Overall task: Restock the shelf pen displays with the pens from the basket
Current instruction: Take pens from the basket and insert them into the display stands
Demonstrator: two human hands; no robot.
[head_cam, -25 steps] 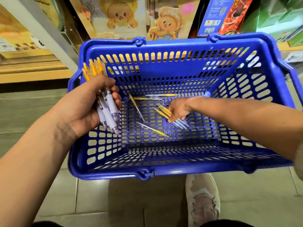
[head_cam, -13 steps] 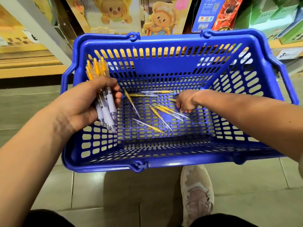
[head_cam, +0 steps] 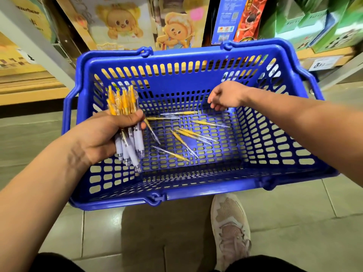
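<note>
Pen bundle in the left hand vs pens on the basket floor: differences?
The bundle is gripped together in the left hand; the loose pens lie scattered on the basket floor. The bundle stands near upright, yellow ends up; the loose pens lie flat, pointing various ways. Both look like the same yellow-and-clear pens.

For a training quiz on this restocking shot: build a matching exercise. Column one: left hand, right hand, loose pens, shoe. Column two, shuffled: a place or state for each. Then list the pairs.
Column one
1. left hand
2. right hand
3. loose pens
4. shoe

Column two
A. on the tiled floor, at the near side of the basket
B. grips a bundle of pens
C. scattered on the basket's bottom
D. empty, fingers loose, over the basket's bottom

Pairs: 1-B, 2-D, 3-C, 4-A
</note>
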